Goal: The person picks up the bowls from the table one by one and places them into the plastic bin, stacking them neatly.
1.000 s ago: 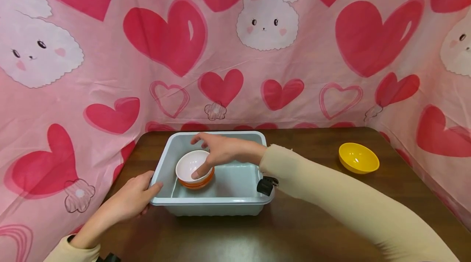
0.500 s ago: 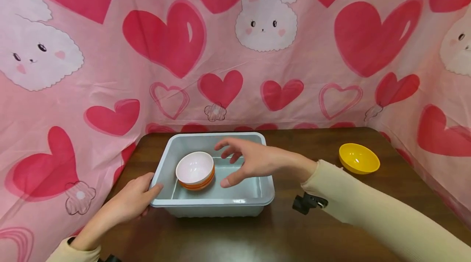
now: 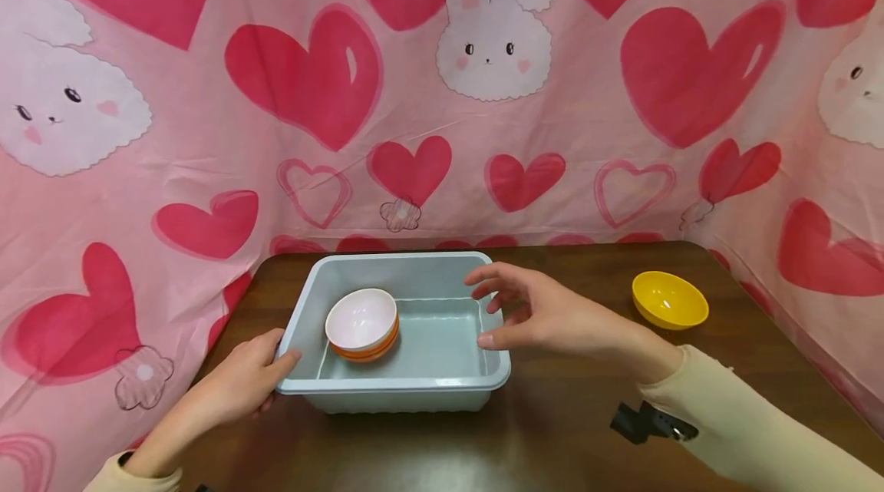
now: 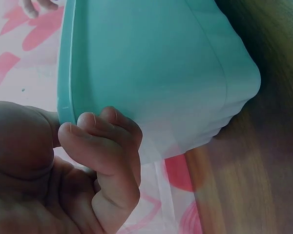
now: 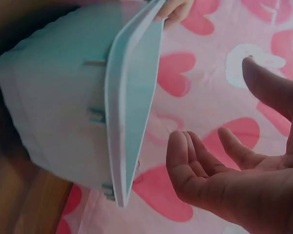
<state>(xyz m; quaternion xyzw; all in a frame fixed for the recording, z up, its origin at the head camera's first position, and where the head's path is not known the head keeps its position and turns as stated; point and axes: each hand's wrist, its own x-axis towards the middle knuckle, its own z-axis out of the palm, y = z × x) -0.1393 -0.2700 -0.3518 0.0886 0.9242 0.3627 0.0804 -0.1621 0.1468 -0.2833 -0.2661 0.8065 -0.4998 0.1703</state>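
Observation:
A pale grey-green plastic basin [image 3: 442, 384] stands on the table. My left hand [image 3: 249, 373] grips its left rim near the front corner; in the left wrist view the fingers [image 4: 112, 146] curl under the rim from outside. Inside the basin, toward its left, a white bowl [image 3: 362, 318] sits on top of orange bowls [image 3: 369, 354], slightly tilted. My right hand [image 3: 545, 312] hovers above the basin's right rim with thumb and fingers spread apart, holding nothing. The right wrist view shows that hand [image 5: 234, 180] apart from the basin's wall [image 5: 63, 92].
A yellow bowl [image 3: 670, 300] rests at the right side of the dark wooden table [image 3: 573, 430]. Pink cloth [image 3: 414, 108] printed with hearts and rabbits hangs behind and at both sides of the table.
My right hand has moved right, away from the stacked bowls to the basin's right rim. The white bowl stays in the basin. My left hand keeps its grip on the rim.

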